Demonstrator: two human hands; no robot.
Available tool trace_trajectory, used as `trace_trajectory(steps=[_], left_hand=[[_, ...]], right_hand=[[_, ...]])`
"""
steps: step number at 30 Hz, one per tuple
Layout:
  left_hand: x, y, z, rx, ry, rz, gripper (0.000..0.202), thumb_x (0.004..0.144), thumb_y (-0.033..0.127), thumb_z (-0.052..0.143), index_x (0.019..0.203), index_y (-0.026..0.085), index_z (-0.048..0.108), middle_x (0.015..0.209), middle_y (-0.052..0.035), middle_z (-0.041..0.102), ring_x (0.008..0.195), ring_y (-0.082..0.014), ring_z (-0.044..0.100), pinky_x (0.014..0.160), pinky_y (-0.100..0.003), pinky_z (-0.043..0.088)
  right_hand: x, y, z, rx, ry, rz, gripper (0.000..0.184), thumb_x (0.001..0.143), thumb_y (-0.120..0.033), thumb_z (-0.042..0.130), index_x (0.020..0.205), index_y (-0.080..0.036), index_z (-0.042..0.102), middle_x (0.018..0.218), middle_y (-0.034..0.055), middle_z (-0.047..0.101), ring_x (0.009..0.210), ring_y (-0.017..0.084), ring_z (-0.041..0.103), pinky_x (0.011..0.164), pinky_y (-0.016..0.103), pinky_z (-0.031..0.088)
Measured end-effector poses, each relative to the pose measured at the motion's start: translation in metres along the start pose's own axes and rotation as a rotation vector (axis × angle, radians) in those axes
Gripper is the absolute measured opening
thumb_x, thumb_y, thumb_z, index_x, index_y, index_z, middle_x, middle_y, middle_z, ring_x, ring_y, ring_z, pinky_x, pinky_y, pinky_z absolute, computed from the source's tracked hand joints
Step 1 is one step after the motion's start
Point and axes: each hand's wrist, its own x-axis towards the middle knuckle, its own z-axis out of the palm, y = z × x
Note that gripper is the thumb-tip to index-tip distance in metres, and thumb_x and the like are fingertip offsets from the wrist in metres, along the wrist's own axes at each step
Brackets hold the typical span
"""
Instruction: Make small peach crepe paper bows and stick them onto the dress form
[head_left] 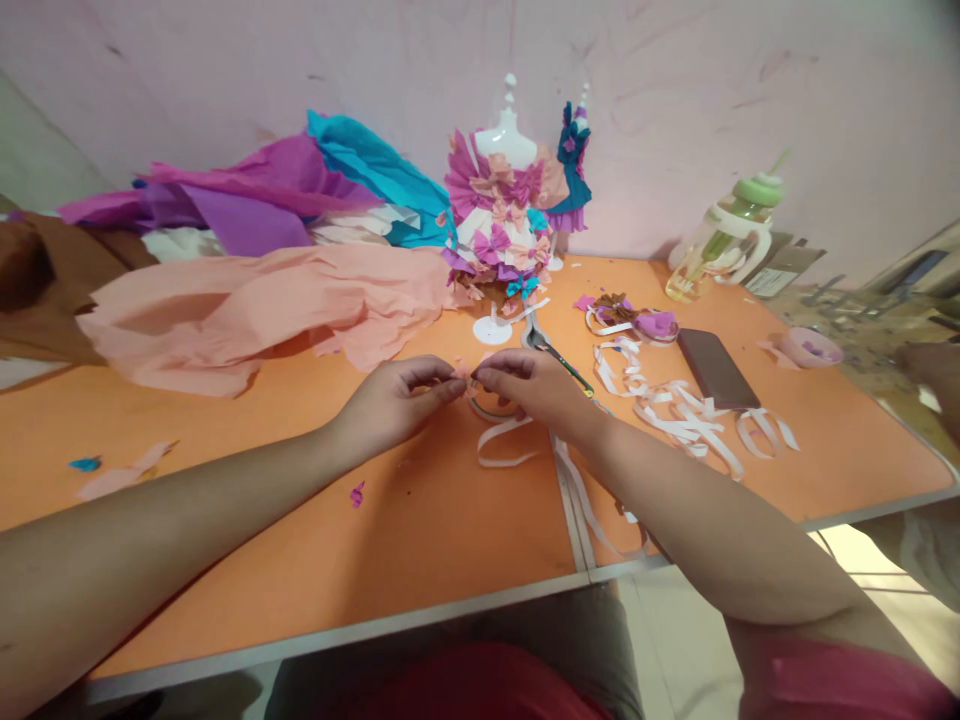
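Observation:
My left hand (401, 395) and my right hand (525, 385) meet over the middle of the orange table (420, 530). Both pinch a small peach piece of crepe paper (463, 372) between their fingertips. Under my right hand lies a roll of white tape (491, 408), with a loose white strip (506, 445) curling away from it. Behind my hands stands a white mannequin bust (506, 225) dressed in pink, peach and blue paper bows. Scissors (551, 348) lie just past my right hand.
A heap of peach crepe paper (255, 315) and purple and blue sheets (300, 195) fill the back left. White backing strips (682, 410), a dark phone (716, 368), a clear bottle (724, 245) and a small pink bowl (810, 347) lie to the right. Another person's hand (934, 380) shows at the right edge.

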Motion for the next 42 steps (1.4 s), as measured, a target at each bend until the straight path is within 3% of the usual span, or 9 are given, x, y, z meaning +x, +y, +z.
trace_trajectory(steps=[4, 9, 14, 20, 24, 28, 34, 39, 42], left_hand=[[0.001, -0.003, -0.001, 0.009, -0.049, 0.023, 0.036, 0.082, 0.052, 0.059, 0.090, 0.018, 0.068, 0.092, -0.0049, 0.070, 0.089, -0.0222, 0.062, 0.081, -0.032, 0.046], [0.001, -0.006, 0.001, 0.132, -0.041, 0.125, 0.031, 0.082, 0.049, 0.059, 0.088, 0.020, 0.068, 0.095, -0.0048, 0.070, 0.091, -0.0222, 0.062, 0.087, -0.032, 0.045], [-0.001, -0.003, 0.002, 0.182, 0.001, 0.141, 0.030, 0.083, 0.048, 0.059, 0.085, 0.020, 0.068, 0.092, -0.0043, 0.069, 0.088, -0.0212, 0.062, 0.083, -0.032, 0.046], [0.000, -0.009, 0.000, -0.075, -0.150, 0.106, 0.031, 0.083, 0.050, 0.059, 0.086, 0.020, 0.067, 0.091, -0.0036, 0.070, 0.089, -0.0221, 0.063, 0.083, -0.032, 0.046], [0.002, -0.012, -0.001, -0.081, -0.145, 0.079, 0.034, 0.081, 0.052, 0.059, 0.088, 0.019, 0.066, 0.092, -0.0047, 0.070, 0.090, -0.0231, 0.063, 0.085, -0.033, 0.047], [0.004, -0.010, -0.002, 0.076, -0.093, 0.125, 0.034, 0.084, 0.051, 0.057, 0.089, 0.019, 0.068, 0.096, -0.0053, 0.070, 0.092, -0.0222, 0.062, 0.088, -0.033, 0.045], [0.005, -0.013, 0.001, 0.176, -0.064, 0.181, 0.035, 0.084, 0.052, 0.055, 0.087, 0.020, 0.069, 0.093, -0.0049, 0.070, 0.090, -0.0212, 0.062, 0.085, -0.031, 0.046], [0.005, -0.014, 0.000, 0.137, -0.069, 0.196, 0.033, 0.085, 0.050, 0.056, 0.092, 0.020, 0.068, 0.096, -0.0056, 0.069, 0.093, -0.0214, 0.062, 0.086, -0.031, 0.046], [0.005, -0.015, -0.002, 0.024, -0.099, 0.198, 0.035, 0.087, 0.048, 0.054, 0.103, 0.020, 0.066, 0.107, -0.0075, 0.067, 0.101, -0.0224, 0.062, 0.091, -0.032, 0.045]], right_hand=[[0.004, 0.009, 0.003, -0.076, -0.011, -0.112, 0.026, 0.074, -0.037, 0.067, 0.088, -0.015, 0.072, 0.076, 0.0008, 0.066, 0.065, 0.009, 0.055, 0.060, 0.020, 0.044], [0.004, 0.010, 0.005, -0.180, -0.025, -0.139, 0.021, 0.075, -0.031, 0.064, 0.087, -0.016, 0.072, 0.081, 0.0012, 0.068, 0.073, 0.011, 0.059, 0.068, 0.022, 0.044], [0.000, 0.003, 0.005, -0.225, 0.033, -0.172, 0.027, 0.078, -0.041, 0.064, 0.087, -0.017, 0.072, 0.082, 0.0017, 0.069, 0.072, 0.011, 0.059, 0.068, 0.022, 0.043], [0.004, 0.008, 0.002, 0.121, -0.141, -0.053, 0.022, 0.079, -0.036, 0.065, 0.089, -0.016, 0.066, 0.078, 0.0005, 0.065, 0.066, 0.009, 0.055, 0.058, 0.018, 0.043], [0.001, 0.002, -0.001, 0.250, -0.225, 0.107, 0.024, 0.079, -0.036, 0.067, 0.093, -0.017, 0.064, 0.083, 0.0021, 0.065, 0.064, 0.008, 0.055, 0.054, 0.017, 0.045], [0.001, 0.003, -0.003, 0.204, -0.188, 0.144, 0.030, 0.077, -0.036, 0.068, 0.100, -0.018, 0.066, 0.089, 0.0040, 0.066, 0.067, 0.009, 0.058, 0.052, 0.017, 0.046], [0.005, 0.015, -0.001, 0.182, -0.210, 0.141, 0.027, 0.071, -0.034, 0.072, 0.092, -0.017, 0.067, 0.079, 0.0006, 0.065, 0.059, 0.007, 0.052, 0.049, 0.017, 0.042], [0.005, 0.015, -0.001, 0.172, -0.179, 0.104, 0.023, 0.072, -0.031, 0.069, 0.089, -0.017, 0.067, 0.062, -0.0040, 0.056, 0.051, 0.006, 0.045, 0.044, 0.016, 0.035], [0.004, 0.010, 0.000, 0.149, -0.096, 0.097, 0.023, 0.073, -0.031, 0.067, 0.091, -0.016, 0.068, 0.066, -0.0024, 0.060, 0.053, 0.006, 0.048, 0.046, 0.017, 0.036]])
